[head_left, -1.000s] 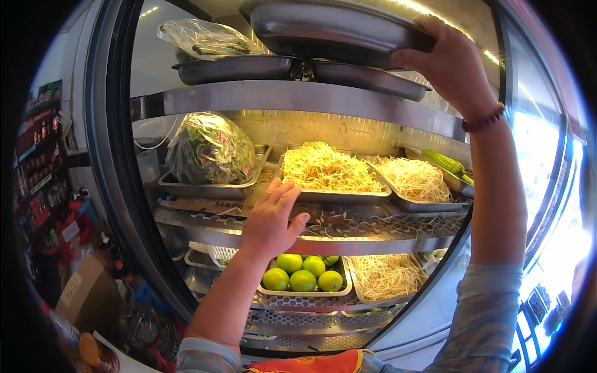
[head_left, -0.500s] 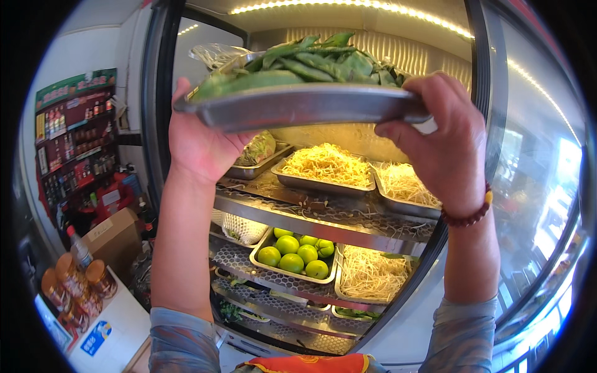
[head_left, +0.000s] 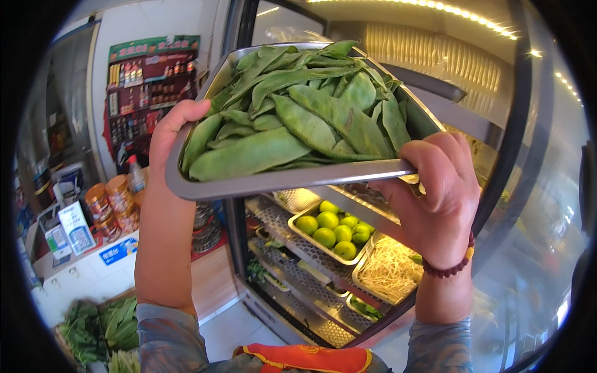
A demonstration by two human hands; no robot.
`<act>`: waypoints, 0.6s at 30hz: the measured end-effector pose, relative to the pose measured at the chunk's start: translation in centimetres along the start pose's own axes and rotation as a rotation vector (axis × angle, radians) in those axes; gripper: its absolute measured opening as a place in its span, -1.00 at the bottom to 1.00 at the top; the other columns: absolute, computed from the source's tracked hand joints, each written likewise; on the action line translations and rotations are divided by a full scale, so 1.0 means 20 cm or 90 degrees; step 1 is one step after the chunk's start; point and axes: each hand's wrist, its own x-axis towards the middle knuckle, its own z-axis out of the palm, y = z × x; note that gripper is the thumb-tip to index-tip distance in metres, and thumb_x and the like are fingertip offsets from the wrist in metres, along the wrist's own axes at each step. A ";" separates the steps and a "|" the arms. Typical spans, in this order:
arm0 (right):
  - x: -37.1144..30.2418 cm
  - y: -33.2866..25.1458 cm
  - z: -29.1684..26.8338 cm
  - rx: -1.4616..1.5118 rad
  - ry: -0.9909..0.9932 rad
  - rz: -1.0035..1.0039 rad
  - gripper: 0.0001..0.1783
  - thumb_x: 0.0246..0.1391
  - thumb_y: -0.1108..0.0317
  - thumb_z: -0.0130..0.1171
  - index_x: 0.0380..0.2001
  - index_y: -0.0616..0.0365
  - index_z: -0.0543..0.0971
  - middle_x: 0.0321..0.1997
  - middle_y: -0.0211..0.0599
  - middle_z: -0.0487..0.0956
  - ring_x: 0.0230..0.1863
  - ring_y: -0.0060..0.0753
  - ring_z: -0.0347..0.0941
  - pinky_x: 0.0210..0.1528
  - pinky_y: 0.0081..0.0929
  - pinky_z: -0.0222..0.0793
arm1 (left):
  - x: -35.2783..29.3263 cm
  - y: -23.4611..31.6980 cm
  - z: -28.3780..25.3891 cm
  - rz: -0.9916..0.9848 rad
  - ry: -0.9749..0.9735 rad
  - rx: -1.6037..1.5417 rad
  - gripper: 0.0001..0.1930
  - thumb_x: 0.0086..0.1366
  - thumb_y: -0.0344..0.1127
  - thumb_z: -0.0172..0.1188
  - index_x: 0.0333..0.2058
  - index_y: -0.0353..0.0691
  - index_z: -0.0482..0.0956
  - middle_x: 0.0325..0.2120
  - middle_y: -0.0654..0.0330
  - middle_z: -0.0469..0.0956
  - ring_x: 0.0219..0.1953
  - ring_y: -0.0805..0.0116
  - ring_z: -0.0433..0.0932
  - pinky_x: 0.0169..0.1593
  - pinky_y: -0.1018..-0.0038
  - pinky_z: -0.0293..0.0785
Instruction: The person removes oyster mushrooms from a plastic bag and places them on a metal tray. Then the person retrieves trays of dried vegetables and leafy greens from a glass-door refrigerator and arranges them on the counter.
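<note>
Both of my hands hold up a metal tray (head_left: 298,177) heaped with flat green beans (head_left: 311,118). My left hand (head_left: 171,133) grips its left side, the thumb over the rim and the other fingers mostly hidden by the tray. At the near right corner, my right hand (head_left: 438,186) pinches the rim between thumb and bent fingers. The tray hangs in front of a lit display fridge, tilted so that the beans show from above. Below it on a perforated shelf are a tray of round green fruit (head_left: 336,230) and a tray of pale bean sprouts (head_left: 390,270).
The fridge's dark door frame (head_left: 519,118) rises on the right. On the left stand a white counter (head_left: 93,264) with orange-lidded jars (head_left: 112,202) and a bottle (head_left: 135,173). Leafy greens (head_left: 102,326) lie at the lower left. A bottle rack (head_left: 149,87) stands against the wall.
The tray has tipped toward me, showing the beans from above rather than from the side. My view has swung left, bringing in more of the counter and the greens. Both hands keep their hold.
</note>
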 end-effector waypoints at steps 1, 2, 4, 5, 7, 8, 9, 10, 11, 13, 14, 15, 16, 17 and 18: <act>-0.03 -0.02 0.02 0.024 -0.012 0.007 -0.61 -0.48 0.52 0.44 -0.45 0.10 0.53 -0.49 -0.28 0.41 -0.38 -0.09 0.36 -0.34 -0.26 0.33 | -0.06 -0.02 0.00 -0.004 0.031 -0.001 -0.49 0.27 -0.26 0.01 0.13 -0.46 0.38 -0.01 -0.19 0.55 -0.04 -0.05 0.61 0.11 0.08 0.53; -0.07 -0.03 0.05 0.048 -0.026 0.015 -0.61 -0.49 0.53 0.44 -0.45 0.11 0.53 -0.49 -0.29 0.41 -0.38 -0.10 0.36 -0.34 -0.26 0.33 | -0.11 -0.04 -0.01 -0.008 0.063 -0.002 -0.48 0.26 -0.26 0.01 0.14 -0.46 0.37 0.00 -0.19 0.55 -0.04 -0.06 0.61 0.12 0.07 0.51; -0.17 -0.07 0.11 0.129 -0.095 0.050 -0.67 -0.33 0.42 0.47 -0.42 0.14 0.55 -0.45 -0.27 0.46 -0.35 -0.08 0.40 -0.30 -0.27 0.36 | -0.27 -0.08 -0.05 -0.008 0.127 0.004 -0.43 0.22 -0.29 -0.01 0.18 -0.46 0.32 0.04 -0.20 0.52 0.00 -0.09 0.58 0.17 0.04 0.47; -0.20 -0.09 0.14 0.203 -0.139 0.069 -0.68 -0.26 0.35 0.46 -0.40 0.15 0.56 -0.43 -0.25 0.48 -0.33 -0.07 0.41 -0.27 -0.27 0.36 | -0.35 -0.10 -0.09 -0.004 0.147 -0.014 -0.42 0.22 -0.29 -0.01 0.19 -0.46 0.30 0.05 -0.20 0.51 0.01 -0.10 0.58 0.18 0.04 0.46; -0.27 -0.11 0.23 0.360 -0.226 0.101 -0.67 -0.11 0.22 0.44 -0.35 0.18 0.57 -0.39 -0.22 0.52 -0.30 -0.06 0.44 -0.23 -0.26 0.38 | -0.52 -0.15 -0.14 0.015 0.193 -0.045 -0.40 0.21 -0.31 -0.01 0.22 -0.46 0.27 0.07 -0.20 0.49 0.03 -0.11 0.57 0.19 0.03 0.45; -0.31 -0.11 0.29 0.406 -0.261 0.142 -0.56 0.00 0.05 0.38 -0.28 0.22 0.57 -0.33 -0.17 0.56 -0.26 -0.03 0.46 -0.16 -0.24 0.38 | -0.60 -0.20 -0.14 0.055 0.254 -0.019 -0.38 0.18 -0.35 0.00 0.24 -0.47 0.24 0.10 -0.19 0.47 0.04 -0.10 0.56 0.19 0.04 0.47; -0.31 -0.14 0.32 0.358 -0.272 0.174 -0.53 -0.04 0.12 0.41 -0.18 0.24 0.56 -0.26 -0.12 0.58 -0.18 0.02 0.49 -0.09 -0.23 0.40 | -0.68 -0.23 -0.18 0.100 0.297 0.037 -0.36 0.15 -0.40 0.02 0.24 -0.45 0.23 0.10 -0.19 0.47 0.03 -0.08 0.57 0.16 0.07 0.50; -0.32 -0.19 0.39 0.356 -0.257 0.188 -0.50 -0.06 0.16 0.42 -0.11 0.23 0.54 -0.18 -0.07 0.58 -0.11 0.05 0.49 -0.04 -0.22 0.40 | -0.77 -0.26 -0.19 0.118 0.353 0.055 -0.35 0.13 -0.42 0.03 0.25 -0.44 0.23 0.09 -0.18 0.47 0.03 -0.07 0.57 0.14 0.09 0.52; -0.31 -0.25 0.48 0.354 -0.241 0.200 -0.46 -0.08 0.20 0.43 -0.05 0.23 0.53 -0.10 -0.02 0.57 -0.05 0.09 0.49 0.01 -0.20 0.41 | -0.86 -0.30 -0.20 0.138 0.409 0.075 -0.34 0.12 -0.44 0.05 0.25 -0.43 0.22 0.09 -0.17 0.47 0.03 -0.06 0.57 0.13 0.11 0.54; -0.31 -0.38 0.67 0.416 -0.340 0.089 -0.11 -0.24 0.28 0.50 0.24 0.08 0.37 0.27 0.02 0.35 0.27 0.14 0.28 0.28 -0.14 0.24 | -1.02 -0.36 -0.22 0.145 0.486 0.078 -0.29 0.07 -0.49 0.08 0.26 -0.39 0.19 0.09 -0.12 0.47 0.03 -0.02 0.57 0.12 0.12 0.55; -0.33 -0.47 0.74 0.447 -0.403 0.044 -0.04 -0.29 0.25 0.53 0.27 0.02 0.34 0.32 -0.01 0.30 0.32 0.16 0.21 0.32 -0.10 0.18 | -1.09 -0.40 -0.23 0.159 0.494 0.084 -0.28 0.06 -0.49 0.10 0.27 -0.37 0.18 0.10 -0.11 0.47 0.05 -0.01 0.56 0.12 0.12 0.54; -0.36 -0.57 0.80 0.481 -0.458 -0.008 0.04 -0.34 0.23 0.55 0.31 -0.04 0.31 0.37 -0.03 0.24 0.36 0.18 0.14 0.36 -0.06 0.13 | -1.16 -0.43 -0.23 0.177 0.503 0.097 -0.26 0.04 -0.50 0.11 0.27 -0.36 0.18 0.11 -0.10 0.46 0.06 0.00 0.55 0.12 0.12 0.54; -0.39 -0.66 0.86 0.508 -0.502 -0.057 0.07 -0.37 0.19 0.57 0.32 -0.08 0.30 0.39 -0.05 0.21 0.38 0.20 0.11 0.36 -0.02 0.12 | -1.27 -0.46 -0.28 0.160 0.556 0.095 -0.22 0.00 -0.50 0.14 0.28 -0.34 0.17 0.12 -0.08 0.44 0.08 0.01 0.54 0.13 0.13 0.53; -0.43 -0.73 0.91 0.534 -0.544 -0.110 0.11 -0.41 0.16 0.58 0.33 -0.13 0.29 0.41 -0.07 0.17 0.39 0.21 0.08 0.37 0.02 0.10 | -1.36 -0.49 -0.28 0.167 0.590 0.090 -0.21 -0.01 -0.51 0.15 0.28 -0.33 0.17 0.12 -0.07 0.44 0.05 0.02 0.55 0.11 0.14 0.54; -0.47 -0.81 0.96 0.558 -0.590 -0.136 0.13 -0.42 0.09 0.59 0.33 -0.16 0.29 0.43 -0.09 0.14 0.40 0.22 0.08 0.35 0.10 0.10 | -1.45 -0.53 -0.28 0.162 0.639 0.097 -0.21 -0.02 -0.52 0.13 0.28 -0.31 0.17 0.11 -0.05 0.45 0.05 0.03 0.55 0.11 0.15 0.54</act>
